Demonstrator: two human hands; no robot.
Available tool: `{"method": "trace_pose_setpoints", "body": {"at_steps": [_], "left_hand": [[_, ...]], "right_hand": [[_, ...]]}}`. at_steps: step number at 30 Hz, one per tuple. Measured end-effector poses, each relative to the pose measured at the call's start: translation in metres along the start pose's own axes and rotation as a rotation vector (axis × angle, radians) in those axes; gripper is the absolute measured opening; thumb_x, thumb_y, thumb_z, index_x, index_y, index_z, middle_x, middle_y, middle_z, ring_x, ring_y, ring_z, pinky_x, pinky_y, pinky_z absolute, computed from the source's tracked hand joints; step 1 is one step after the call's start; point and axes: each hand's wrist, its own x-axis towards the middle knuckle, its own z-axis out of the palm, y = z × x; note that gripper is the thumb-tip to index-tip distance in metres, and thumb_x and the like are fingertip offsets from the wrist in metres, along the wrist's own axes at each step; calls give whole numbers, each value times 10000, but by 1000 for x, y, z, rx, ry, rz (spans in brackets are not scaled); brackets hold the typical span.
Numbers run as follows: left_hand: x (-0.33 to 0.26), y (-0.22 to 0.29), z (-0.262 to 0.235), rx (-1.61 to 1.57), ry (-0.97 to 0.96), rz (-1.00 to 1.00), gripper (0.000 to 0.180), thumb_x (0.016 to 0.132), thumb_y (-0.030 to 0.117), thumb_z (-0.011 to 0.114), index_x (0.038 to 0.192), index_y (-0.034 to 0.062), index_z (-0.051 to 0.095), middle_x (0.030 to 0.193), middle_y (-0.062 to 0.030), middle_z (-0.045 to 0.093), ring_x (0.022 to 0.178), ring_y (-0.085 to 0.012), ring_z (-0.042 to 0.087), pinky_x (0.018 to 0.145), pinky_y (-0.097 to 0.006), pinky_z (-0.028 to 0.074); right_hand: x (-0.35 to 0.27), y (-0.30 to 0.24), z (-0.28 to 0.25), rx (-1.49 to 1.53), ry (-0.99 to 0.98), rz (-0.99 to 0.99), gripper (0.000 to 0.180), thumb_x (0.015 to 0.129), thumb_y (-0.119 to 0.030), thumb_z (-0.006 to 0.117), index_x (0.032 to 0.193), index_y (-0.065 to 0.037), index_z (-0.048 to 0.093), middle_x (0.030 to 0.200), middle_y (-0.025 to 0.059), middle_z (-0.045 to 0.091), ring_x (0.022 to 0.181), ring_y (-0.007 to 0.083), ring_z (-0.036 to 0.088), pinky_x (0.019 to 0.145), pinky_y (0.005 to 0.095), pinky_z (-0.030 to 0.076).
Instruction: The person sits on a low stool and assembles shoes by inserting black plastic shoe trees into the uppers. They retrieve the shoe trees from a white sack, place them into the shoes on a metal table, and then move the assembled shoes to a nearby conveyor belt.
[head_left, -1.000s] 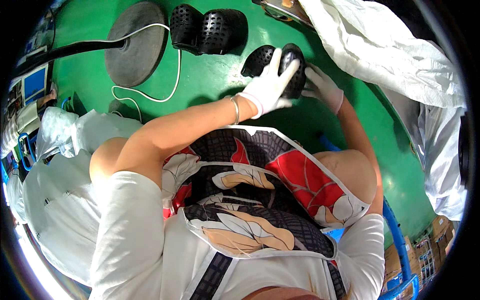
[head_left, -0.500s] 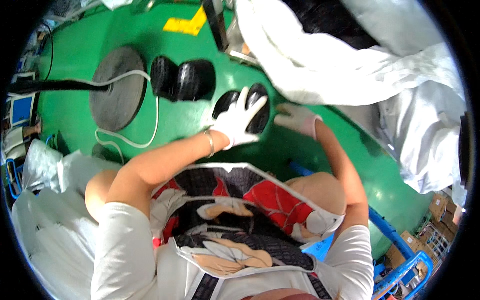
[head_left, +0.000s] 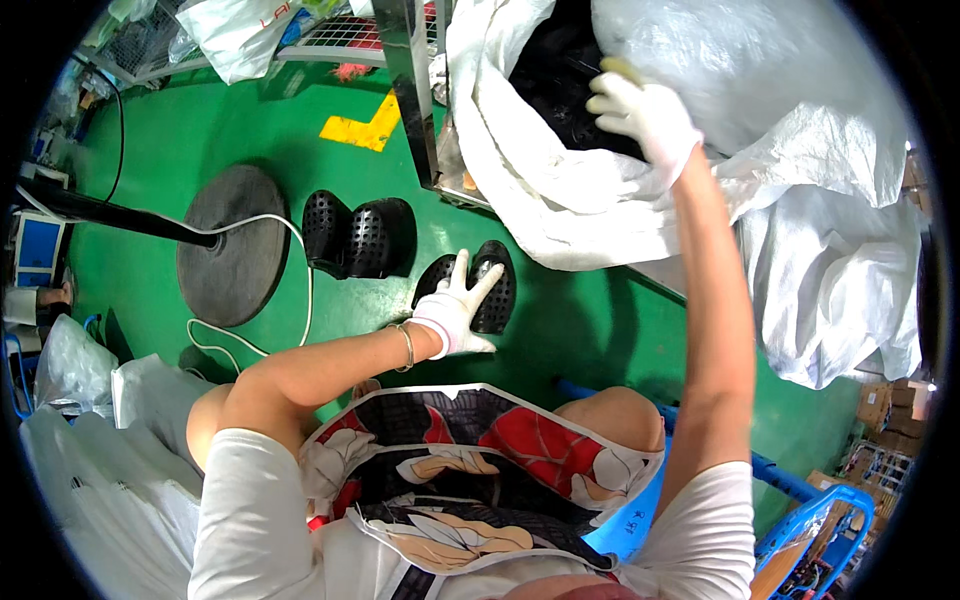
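In the head view, the hands are well apart: the left hand point(head_left: 452, 315), fingers splayed, touches a black perforated pair point(head_left: 493, 314) on the green floor point(head_left: 250, 120), near the white sack's point(head_left: 530, 225) lower edge; the right hand point(head_left: 648, 115), fingers loosely spread, is over the sack's mouth. I'd call the pair light, fairly stiff, a bit slick; best gripped by the rims. Left of it stand another black pair point(head_left: 378, 240), a looping white cable point(head_left: 312, 290) and a round base point(head_left: 225, 265); the sack crowds the right.

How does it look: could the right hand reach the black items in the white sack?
Probably yes: the right hand is at the white sack, whose open mouth leaves the black items exposed near that hand.
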Motion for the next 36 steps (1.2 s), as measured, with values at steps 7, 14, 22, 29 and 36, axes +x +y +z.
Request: {"method": "trace_pose_setpoints", "body": {"at_steps": [7,14,22,29,36], "left_hand": [[-11,3,-28,129,71,95,1009,668,467,760,1472,199,213,1441,-308,225,1166,-450,485,931,-419,470],[-29,51,-139,-109,480,734,436,797,147,633,1215,59,543,1124,-145,558,960,-314,601,800,-349,516],[10,42,-151,-222,749,633,336,813,89,597,1146,51,564,1048,-131,587,939,-301,606,818,-354,508],[39,38,-161,-310,696,446,370,861,259,580,1173,60,569,1102,-168,579,959,-304,609,865,-354,480],[37,25,-158,-439,561,307,473,876,320,585,1271,65,533,1253,-133,553,1159,-251,535,1009,-316,395]], "right_hand": [[85,-24,-155,-540,-196,-763,435,964,-222,469,1353,-32,427,1244,82,549,1065,176,581,853,278,482],[58,-57,-47,-350,-84,153,605,867,-419,625,1221,56,499,1068,150,609,939,234,623,835,315,507],[92,-28,24,-577,193,145,914,779,-414,724,1367,121,273,1216,261,521,1136,330,562,888,346,503],[86,-11,50,325,157,106,920,793,-155,707,1457,-13,86,1443,216,282,1150,314,541,884,345,539],[18,25,6,543,32,-34,452,860,-104,586,1292,-52,461,1272,93,508,1139,239,511,971,459,425]]}}
